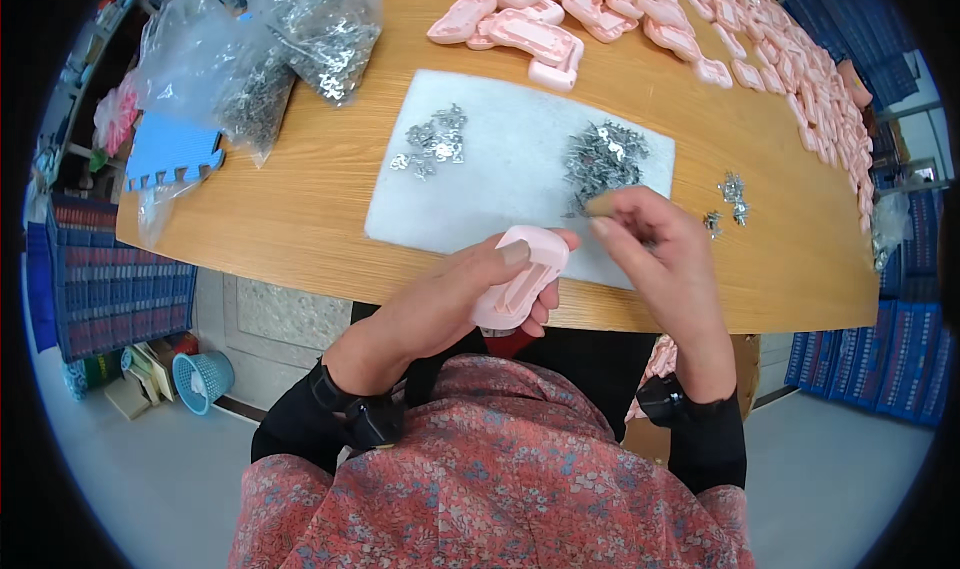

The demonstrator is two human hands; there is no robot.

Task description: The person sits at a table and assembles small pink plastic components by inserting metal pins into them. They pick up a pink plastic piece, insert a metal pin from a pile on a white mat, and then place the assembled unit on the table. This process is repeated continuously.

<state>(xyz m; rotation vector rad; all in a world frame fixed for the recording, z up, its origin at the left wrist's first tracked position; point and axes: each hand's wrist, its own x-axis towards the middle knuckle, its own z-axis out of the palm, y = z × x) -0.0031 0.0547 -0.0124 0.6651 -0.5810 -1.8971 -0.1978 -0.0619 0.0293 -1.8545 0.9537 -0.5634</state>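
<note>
Nearest is the floral-patterned garment (490,469) of the person, with a black device (372,419) strapped at the left wrist and another (662,399) at the right. At the middle of the tabletop's near edge, the left hand (435,299) is clamped on a pale pink casing (522,287), thumb over its upper part and fingers behind it; the casing is held raised and tilted, its recessed side facing up. The right hand (675,259) reaches over the near right corner of a white foam mat (500,159), thumb and forefinger tips close together; whether they pinch a piece cannot be told. Just beyond these tips, toward the mat's right edge, lies a dense pile of small metal parts (605,159). Between the mat and the tabletop's right edge lie two small metal clusters (735,197). A looser group of metal pieces (432,141) rests near the mat's far left corner. By the tabletop's left edge lies a blue foam tile (172,151), with clear bags (325,39) of metal parts farther back. Many more pink casings (520,31) spread along the far edge and down the right edge.
</note>
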